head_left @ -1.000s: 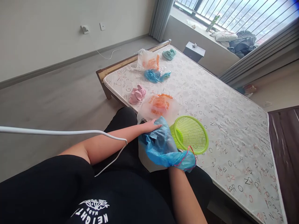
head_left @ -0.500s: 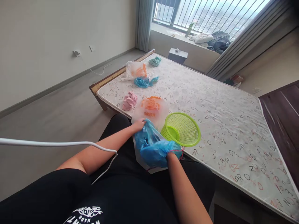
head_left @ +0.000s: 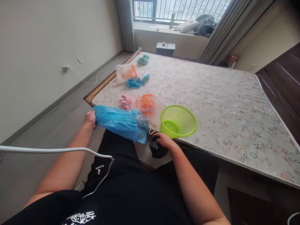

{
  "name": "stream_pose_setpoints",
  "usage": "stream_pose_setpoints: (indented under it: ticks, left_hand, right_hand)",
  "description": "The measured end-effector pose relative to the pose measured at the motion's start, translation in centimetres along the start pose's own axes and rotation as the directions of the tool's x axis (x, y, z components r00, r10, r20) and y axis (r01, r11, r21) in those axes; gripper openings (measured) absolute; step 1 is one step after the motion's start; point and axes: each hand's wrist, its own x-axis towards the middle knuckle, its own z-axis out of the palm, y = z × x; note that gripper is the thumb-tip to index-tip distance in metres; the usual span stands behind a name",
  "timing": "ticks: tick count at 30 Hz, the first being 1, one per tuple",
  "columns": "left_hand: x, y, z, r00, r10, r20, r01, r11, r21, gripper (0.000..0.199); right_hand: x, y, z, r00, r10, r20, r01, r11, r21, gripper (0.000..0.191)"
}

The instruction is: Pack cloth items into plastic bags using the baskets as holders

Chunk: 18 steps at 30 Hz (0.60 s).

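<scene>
The left hand (head_left: 90, 118) grips a blue bag (head_left: 120, 122) beside the green basket (head_left: 178, 121); the right hand (head_left: 164, 140) holds a black lump (head_left: 157, 150) just below the basket.

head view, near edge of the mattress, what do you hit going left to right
left hand → blue bag → black bundle under the right hand → green basket

Home bedroom: bare mattress (head_left: 199, 84) on wooden frame, curtained window (head_left: 164, 9)
</scene>
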Motion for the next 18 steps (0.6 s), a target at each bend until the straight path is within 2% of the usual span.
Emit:
stream_pose_setpoints:
  ticks: [2, 4, 5, 7, 9, 10, 11, 12, 13, 14, 15, 16, 17, 18]
  left_hand:
    - [-1.8, 0.2, -0.4, 0.979, 0.011, 0.202, -0.037, 0.992, 0.124, 0.022]
    - [-4.2, 1.1, -0.2, 0.91, 0.098, 0.402, -0.242, 0.913, 0.327, 0.024]
    - [-5.7, 1.9, 0.2, 0.844, 0.127, 0.522, -0.384, 0.822, 0.421, 0.022]
    - [-9.2, 3.7, 1.3, 0.66, 0.018, 0.751, -0.575, 0.655, 0.491, 0.019]
    - [-13.1, 5.3, 2.9, 0.494, -0.103, 0.864, -0.664, 0.596, 0.451, 0.015]
    - [-14.9, 6.0, 3.8, 0.403, -0.116, 0.908, -0.688, 0.615, 0.385, 0.014]
    - [-16.7, 6.3, 4.8, 0.325, -0.067, 0.943, -0.698, 0.656, 0.287, 0.011]
    - [-18.1, 6.5, 5.9, 0.263, 0.041, 0.964, -0.697, 0.699, 0.161, 0.011]
    - [-19.3, 6.4, 7.0, 0.193, 0.084, 0.978, -0.699, 0.711, 0.077, 0.015]
    - [-20.1, 6.0, 8.1, 0.127, 0.081, 0.989, -0.707, 0.706, 0.033, 0.021]
    - [-20.6, 5.5, 9.2, 0.102, 0.087, 0.991, -0.726, 0.687, 0.014, 0.026]
    - [-20.8, 4.9, 10.4, 0.113, 0.104, 0.988, -0.75, 0.661, 0.016, 0.029]
    - [-20.7, 4.2, 11.5, 0.143, 0.119, 0.983, -0.764, 0.645, 0.033, 0.033]
    - [-20.5, 3.5, 12.5, 0.191, 0.137, 0.972, -0.768, 0.637, 0.061, 0.036]
  right_hand:
    - [0.4, -0.6, 0.1, 0.967, -0.087, -0.241, 0.108, 0.991, 0.074, 0.046]
    - [0.7, -1.4, 0.2, 0.87, -0.15, -0.469, 0.21, 0.975, 0.077, 0.046]
    - [0.8, -1.9, 0.2, 0.812, -0.178, -0.555, 0.253, 0.966, 0.061, 0.045]
    - [0.7, -3.1, 0.6, 0.706, -0.22, -0.674, 0.324, 0.945, 0.032, 0.044]
    - [0.3, -4.6, 1.4, 0.647, -0.215, -0.732, 0.375, 0.925, 0.06, 0.043]
    - [0.1, -5.4, 1.9, 0.652, -0.194, -0.733, 0.401, 0.909, 0.116, 0.044]
    - [-0.1, -6.2, 2.5, 0.686, -0.167, -0.708, 0.428, 0.879, 0.208, 0.044]
    - [-0.3, -6.9, 3.2, 0.746, -0.139, -0.651, 0.445, 0.832, 0.332, 0.044]
    - [-0.4, -7.6, 3.9, 0.824, -0.119, -0.554, 0.433, 0.763, 0.48, 0.044]
    - [-0.6, -8.2, 4.5, 0.898, -0.101, -0.428, 0.376, 0.682, 0.628, 0.043]
    - [-0.7, -8.6, 5.1, 0.955, -0.084, -0.286, 0.277, 0.599, 0.751, 0.041]
    - [-0.7, -9.0, 5.6, 0.986, -0.059, -0.153, 0.161, 0.526, 0.835, 0.041]
    - [-0.7, -9.1, 6.0, 0.999, -0.031, -0.044, 0.053, 0.463, 0.885, 0.043]
    - [-0.6, -9.2, 6.2, 0.999, -0.007, 0.038, -0.031, 0.409, 0.912, 0.045]
